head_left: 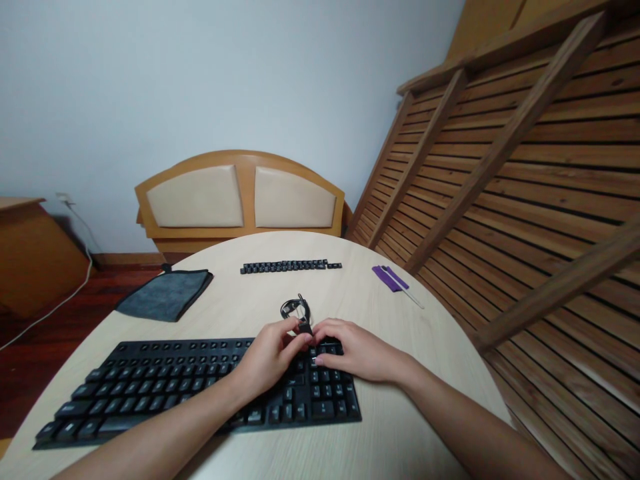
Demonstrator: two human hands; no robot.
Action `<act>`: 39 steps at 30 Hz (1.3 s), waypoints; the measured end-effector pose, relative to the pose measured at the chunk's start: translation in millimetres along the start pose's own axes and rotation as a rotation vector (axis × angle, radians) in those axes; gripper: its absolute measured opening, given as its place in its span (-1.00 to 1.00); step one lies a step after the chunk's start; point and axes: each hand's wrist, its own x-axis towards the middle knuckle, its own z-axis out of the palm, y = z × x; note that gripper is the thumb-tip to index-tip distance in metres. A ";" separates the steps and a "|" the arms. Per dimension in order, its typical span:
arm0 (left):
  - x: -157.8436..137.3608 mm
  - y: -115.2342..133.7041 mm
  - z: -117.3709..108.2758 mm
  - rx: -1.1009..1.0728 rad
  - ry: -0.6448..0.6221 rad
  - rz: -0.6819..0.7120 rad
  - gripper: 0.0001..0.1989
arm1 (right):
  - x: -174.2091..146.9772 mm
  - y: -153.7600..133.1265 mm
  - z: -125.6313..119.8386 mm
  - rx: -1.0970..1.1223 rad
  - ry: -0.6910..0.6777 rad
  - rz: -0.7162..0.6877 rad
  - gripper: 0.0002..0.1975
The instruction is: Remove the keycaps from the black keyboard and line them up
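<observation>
A black full-size keyboard (173, 387) lies on the table in front of me. Bare switches show along its top rows, where keycaps are off. My left hand (273, 348) is closed over the upper right part, thumb and forefinger pinching a small black piece (305, 328). My right hand (350, 347) rests over the top of the number pad, fingers curled in toward that piece; what its fingertips hold is hidden. Just beyond both hands sits a coiled black cable (289, 309). Loose black keycaps (285, 267) stand in neat rows farther back.
On the round pale table (400, 413), a dark grey cloth pouch (165, 295) lies at the left. A purple cloth (389, 279) with a thin white-handled brush (407, 292) on it lies at the right. A wooden headboard (245, 193) and slatted wooden frame (500, 193) stand beyond.
</observation>
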 end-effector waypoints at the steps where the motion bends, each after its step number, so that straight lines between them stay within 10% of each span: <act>1: -1.8 2.1 0.0 0.086 -0.005 0.045 -0.80 | -0.2 0.3 -0.7 0.002 -0.004 -0.005 -0.85; 8: -6.1 6.8 0.0 0.335 -0.014 0.177 -0.80 | -0.4 -1.5 -1.9 -0.048 -0.006 -0.017 -0.89; 23: 5.7 -8.6 -0.5 -0.271 0.017 -0.146 -0.72 | 4.5 -0.4 18.6 0.001 0.171 0.104 -0.91; 39: 3.2 -3.5 0.2 -0.223 0.071 -0.069 -0.73 | 3.1 -7.1 12.7 0.215 0.146 0.119 -0.78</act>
